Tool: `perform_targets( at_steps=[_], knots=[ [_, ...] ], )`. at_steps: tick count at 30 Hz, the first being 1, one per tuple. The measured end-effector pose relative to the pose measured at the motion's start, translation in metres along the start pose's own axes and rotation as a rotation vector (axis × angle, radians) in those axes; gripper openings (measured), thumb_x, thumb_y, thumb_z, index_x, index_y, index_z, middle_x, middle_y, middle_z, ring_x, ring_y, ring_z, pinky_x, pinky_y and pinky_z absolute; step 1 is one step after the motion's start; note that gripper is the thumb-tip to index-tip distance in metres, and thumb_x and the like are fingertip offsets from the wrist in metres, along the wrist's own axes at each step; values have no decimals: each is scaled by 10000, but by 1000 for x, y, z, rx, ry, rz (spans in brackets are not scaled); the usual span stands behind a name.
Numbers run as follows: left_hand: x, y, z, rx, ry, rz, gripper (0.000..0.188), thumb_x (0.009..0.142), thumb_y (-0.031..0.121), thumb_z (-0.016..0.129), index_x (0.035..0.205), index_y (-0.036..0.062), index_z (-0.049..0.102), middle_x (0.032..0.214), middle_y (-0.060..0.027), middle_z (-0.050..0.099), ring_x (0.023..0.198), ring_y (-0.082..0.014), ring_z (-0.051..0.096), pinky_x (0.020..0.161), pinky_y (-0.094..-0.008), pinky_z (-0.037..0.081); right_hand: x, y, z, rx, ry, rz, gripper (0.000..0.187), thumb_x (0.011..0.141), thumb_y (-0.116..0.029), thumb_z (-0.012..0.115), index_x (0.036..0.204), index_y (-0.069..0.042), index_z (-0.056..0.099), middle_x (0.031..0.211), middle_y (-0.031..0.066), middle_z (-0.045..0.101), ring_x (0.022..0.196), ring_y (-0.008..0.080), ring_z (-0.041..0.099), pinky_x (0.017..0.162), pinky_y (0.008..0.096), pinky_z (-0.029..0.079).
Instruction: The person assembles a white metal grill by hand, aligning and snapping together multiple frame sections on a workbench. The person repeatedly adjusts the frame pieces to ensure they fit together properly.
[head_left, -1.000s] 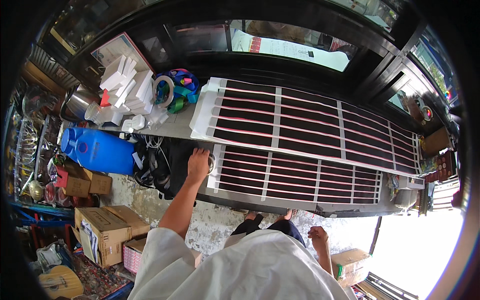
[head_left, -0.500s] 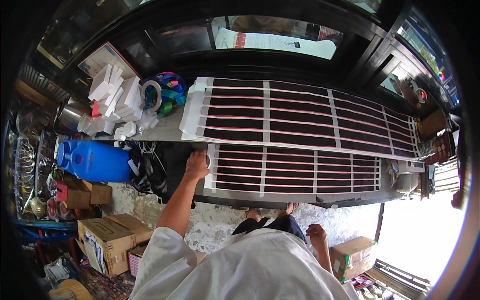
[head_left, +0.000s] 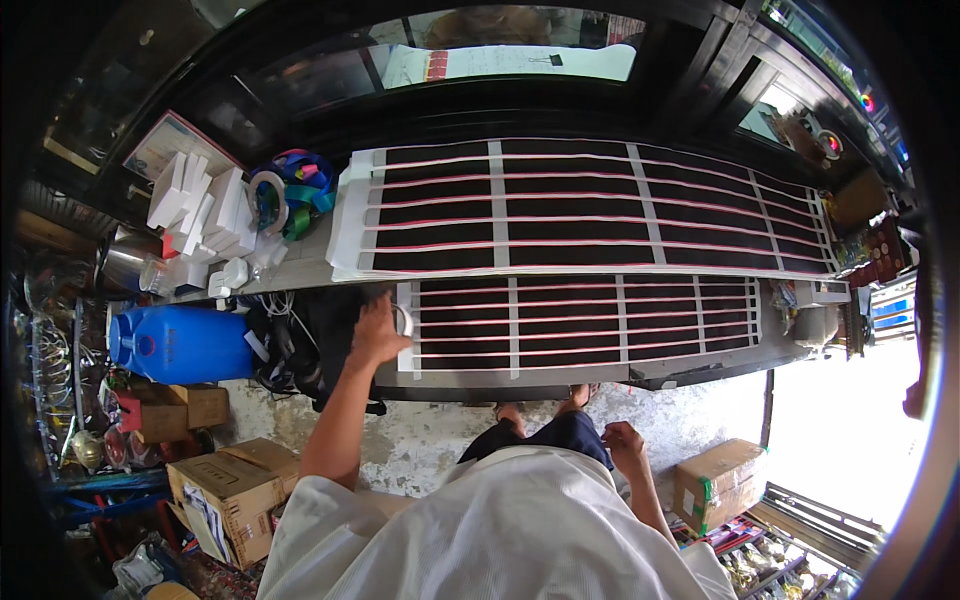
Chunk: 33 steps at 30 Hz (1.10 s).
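Observation:
At the left end of the lower dark sheet with pale stripes (head_left: 565, 325), my left hand (head_left: 376, 335) is at a white roll of tape (head_left: 404, 321). Its thumb and fingers span the roll, which sits by the sheet's pale edge. My right hand (head_left: 625, 447) hangs low beside my body, away from the bench, its fingers loosely curled with nothing showing in them. On the upper shelf lies a stack of larger striped dark sheets (head_left: 570, 205), just beyond the lower sheet.
White boxes (head_left: 190, 205) and coiled coloured ribbons (head_left: 305, 190) stand on the shelf's left. Below them are a blue jerrycan (head_left: 185, 343) and black bags with cables (head_left: 290, 340). Cardboard boxes stand on the floor at left (head_left: 225, 500) and right (head_left: 725, 485).
The whole view has shifted a little, so the bench appears further left and higher. My left hand stays at the tape roll, its thumb now more visible. My right hand remains low.

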<state>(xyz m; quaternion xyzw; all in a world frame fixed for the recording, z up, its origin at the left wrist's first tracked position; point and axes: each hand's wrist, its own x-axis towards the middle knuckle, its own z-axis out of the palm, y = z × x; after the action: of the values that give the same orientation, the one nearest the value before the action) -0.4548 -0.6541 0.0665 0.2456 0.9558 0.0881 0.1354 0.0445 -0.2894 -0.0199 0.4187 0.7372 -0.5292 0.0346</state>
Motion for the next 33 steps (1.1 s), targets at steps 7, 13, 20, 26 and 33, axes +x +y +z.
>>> perform_targets(
  at_steps=[7,13,20,26,33],
  knots=[
    [-59,19,20,38,-119,-22,982,707,260,968,1511,-11,473,1449,-271,592,1394,-461,559,1201,-535,451,1,-2,13,-106,-9,1,236,1016,-215,744,1167,-38,783,989,179,832,932,278,820,851,418,631],
    [-68,8,29,-183,0,-187,930,723,273,950,1456,-23,461,1407,-282,585,1302,-475,601,1131,-557,494,13,-14,14,-37,9,-57,199,1007,-177,743,1148,-44,784,949,148,824,886,232,802,811,385,621],
    [-58,11,28,-106,110,-76,926,743,232,941,1477,-27,440,1402,-297,569,1294,-521,588,1133,-568,487,23,1,10,-53,-31,-34,183,1012,-171,737,1140,-50,786,985,156,828,927,250,809,848,395,621],
    [33,0,4,111,57,87,730,836,194,810,1482,-21,548,1502,-310,577,1403,-457,578,1140,-565,531,17,1,7,-107,-59,-32,206,1030,-201,729,1152,-44,782,1022,179,834,971,298,821,877,413,629],
    [117,-49,20,130,-214,-62,678,940,275,648,1603,155,575,1687,-219,523,1552,-445,493,1294,-535,415,-7,-6,-11,-133,-1,47,212,1011,-179,712,1164,-56,792,1035,179,840,995,305,827,874,424,637]
  ],
)
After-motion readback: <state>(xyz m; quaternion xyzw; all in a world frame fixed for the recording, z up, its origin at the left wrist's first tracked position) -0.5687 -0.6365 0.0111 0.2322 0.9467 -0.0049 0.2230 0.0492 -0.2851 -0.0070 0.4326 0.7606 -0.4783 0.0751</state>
